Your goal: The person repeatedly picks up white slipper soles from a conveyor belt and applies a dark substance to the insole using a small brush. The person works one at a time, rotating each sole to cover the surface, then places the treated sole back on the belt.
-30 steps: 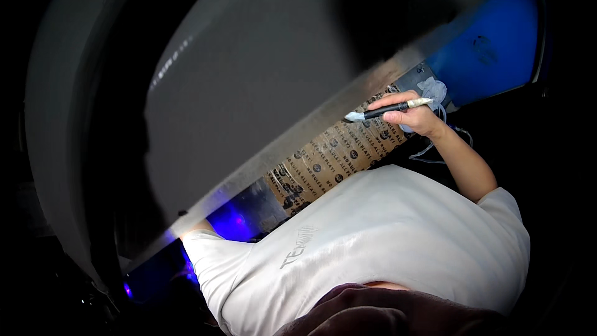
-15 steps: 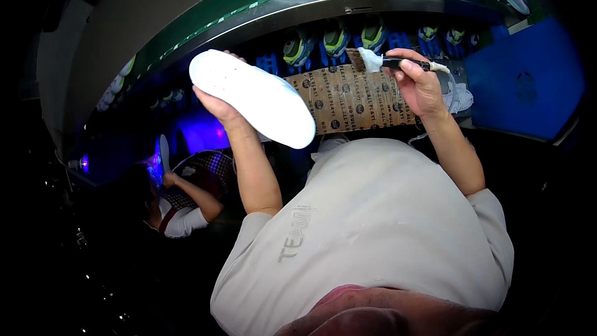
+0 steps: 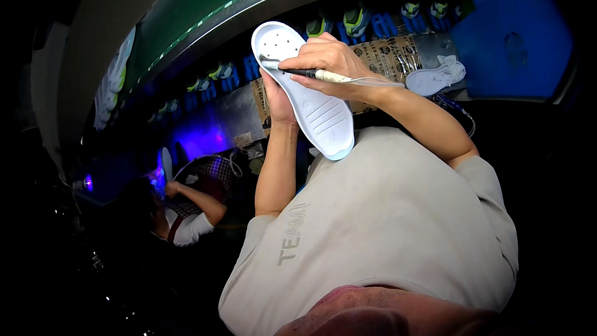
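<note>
At the far left of the head view, a co-worker [image 3: 177, 211] is seen bent over a white sole under violet light, well apart from the work described here. The white shoe sole [image 3: 305, 90] is held up in front of the chest, its long axis running from upper left (the perforated end) to lower right. The left hand [image 3: 280, 102] is placed behind and under the sole, fingers wrapped along its left edge in a supporting grip. The right hand [image 3: 329, 65] is laid across the upper face from the right, fingers closed in a pinch on a pen-like brush tool [image 3: 305, 73]. The tool tip is pointed left and rests against the sole near the perforated end. A cord is trailed rightward along the right forearm. A conveyor belt [image 3: 186, 18] carrying another sole is seen above.
</note>
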Demonstrator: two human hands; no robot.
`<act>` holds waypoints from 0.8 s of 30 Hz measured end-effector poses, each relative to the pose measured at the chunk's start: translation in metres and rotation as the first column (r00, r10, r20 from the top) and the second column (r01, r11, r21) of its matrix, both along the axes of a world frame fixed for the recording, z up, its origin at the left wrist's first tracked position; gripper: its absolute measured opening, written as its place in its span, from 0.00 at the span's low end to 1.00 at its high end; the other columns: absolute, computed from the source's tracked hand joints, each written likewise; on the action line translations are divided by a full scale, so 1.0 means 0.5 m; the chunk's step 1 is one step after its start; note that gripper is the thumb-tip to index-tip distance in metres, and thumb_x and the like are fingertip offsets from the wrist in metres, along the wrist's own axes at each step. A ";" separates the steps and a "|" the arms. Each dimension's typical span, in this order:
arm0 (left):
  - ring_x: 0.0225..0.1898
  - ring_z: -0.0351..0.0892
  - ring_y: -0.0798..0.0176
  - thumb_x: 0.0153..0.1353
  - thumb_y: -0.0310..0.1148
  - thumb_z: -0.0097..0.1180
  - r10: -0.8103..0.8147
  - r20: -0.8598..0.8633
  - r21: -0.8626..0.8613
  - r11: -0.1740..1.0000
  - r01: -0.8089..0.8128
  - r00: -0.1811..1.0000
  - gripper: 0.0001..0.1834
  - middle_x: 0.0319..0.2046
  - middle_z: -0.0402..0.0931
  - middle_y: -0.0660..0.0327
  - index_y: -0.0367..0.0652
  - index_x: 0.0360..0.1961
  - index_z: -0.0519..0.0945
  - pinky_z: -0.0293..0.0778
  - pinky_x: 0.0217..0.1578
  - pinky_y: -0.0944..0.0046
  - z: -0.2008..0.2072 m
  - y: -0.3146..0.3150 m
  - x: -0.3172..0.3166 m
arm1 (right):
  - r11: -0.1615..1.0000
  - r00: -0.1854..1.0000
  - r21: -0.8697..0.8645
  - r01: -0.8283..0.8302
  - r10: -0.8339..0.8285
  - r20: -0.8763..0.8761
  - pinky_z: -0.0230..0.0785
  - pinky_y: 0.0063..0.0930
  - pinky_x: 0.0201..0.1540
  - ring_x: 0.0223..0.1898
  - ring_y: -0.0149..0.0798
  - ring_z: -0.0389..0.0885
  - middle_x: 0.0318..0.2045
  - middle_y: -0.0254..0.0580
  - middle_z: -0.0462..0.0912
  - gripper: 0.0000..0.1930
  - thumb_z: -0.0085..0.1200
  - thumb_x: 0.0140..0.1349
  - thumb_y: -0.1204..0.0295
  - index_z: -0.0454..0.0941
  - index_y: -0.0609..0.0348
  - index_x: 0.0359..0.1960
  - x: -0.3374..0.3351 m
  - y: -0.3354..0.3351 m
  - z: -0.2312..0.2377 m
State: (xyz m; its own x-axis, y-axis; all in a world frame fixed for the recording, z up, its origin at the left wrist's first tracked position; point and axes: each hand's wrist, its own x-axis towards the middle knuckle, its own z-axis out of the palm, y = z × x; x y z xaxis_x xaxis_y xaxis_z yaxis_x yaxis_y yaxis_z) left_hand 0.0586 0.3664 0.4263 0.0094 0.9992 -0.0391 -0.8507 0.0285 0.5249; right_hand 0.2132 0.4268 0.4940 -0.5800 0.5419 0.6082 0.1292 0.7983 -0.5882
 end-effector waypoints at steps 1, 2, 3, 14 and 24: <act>0.64 0.71 0.53 0.74 0.62 0.25 0.059 -0.033 -0.030 0.998 -0.060 0.998 0.36 0.64 0.68 0.54 0.48 0.70 0.61 0.69 0.64 0.53 0.001 0.005 -0.006 | 0.994 0.994 -0.036 -0.106 0.106 -0.023 0.70 0.32 0.42 0.34 0.36 0.80 0.32 0.39 0.87 0.14 0.66 0.57 0.72 0.87 0.52 0.47 0.004 -0.001 0.003; 0.63 0.72 0.54 0.73 0.63 0.24 0.066 0.002 -0.036 0.997 -0.066 0.998 0.37 0.63 0.69 0.55 0.49 0.70 0.62 0.70 0.63 0.53 0.003 0.011 -0.014 | 0.960 0.985 -0.225 -0.167 0.154 -0.075 0.70 0.32 0.43 0.33 0.36 0.79 0.32 0.38 0.87 0.14 0.66 0.58 0.72 0.87 0.53 0.47 0.015 -0.001 0.008; 0.62 0.73 0.55 0.73 0.64 0.24 0.073 0.036 -0.042 0.997 -0.071 0.997 0.37 0.62 0.70 0.57 0.51 0.69 0.64 0.71 0.62 0.53 0.007 0.014 -0.021 | 0.886 0.972 -0.402 -0.231 0.191 -0.137 0.69 0.31 0.43 0.32 0.36 0.79 0.32 0.38 0.87 0.14 0.66 0.58 0.72 0.87 0.53 0.47 0.024 -0.002 0.013; 0.47 0.77 0.48 0.66 0.73 0.23 0.036 0.129 0.184 0.981 -0.060 0.991 0.46 0.46 0.75 0.49 0.45 0.64 0.68 0.72 0.55 0.42 0.075 0.047 -0.059 | 0.998 0.984 0.008 -0.064 0.062 0.166 0.64 0.33 0.49 0.39 0.36 0.78 0.32 0.32 0.84 0.14 0.68 0.55 0.70 0.86 0.50 0.45 0.016 -0.054 0.057; 0.53 0.75 0.44 0.66 0.73 0.19 -0.153 -0.012 0.421 0.895 0.144 0.988 0.50 0.53 0.74 0.45 0.39 0.65 0.67 0.69 0.60 0.41 0.138 0.082 -0.130 | 0.791 0.818 -0.317 -0.523 0.571 0.076 0.63 0.33 0.43 0.34 0.36 0.78 0.31 0.36 0.86 0.14 0.67 0.58 0.67 0.88 0.51 0.45 0.058 -0.071 0.071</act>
State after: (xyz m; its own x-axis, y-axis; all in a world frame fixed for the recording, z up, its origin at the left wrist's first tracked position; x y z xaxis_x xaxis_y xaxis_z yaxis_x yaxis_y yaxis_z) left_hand -0.0066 0.4075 0.4951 0.1551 0.9096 0.3855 -0.8650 -0.0635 0.4978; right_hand 0.2421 0.3914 0.5295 -0.9042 0.2309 0.3593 -0.1702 0.5767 -0.7991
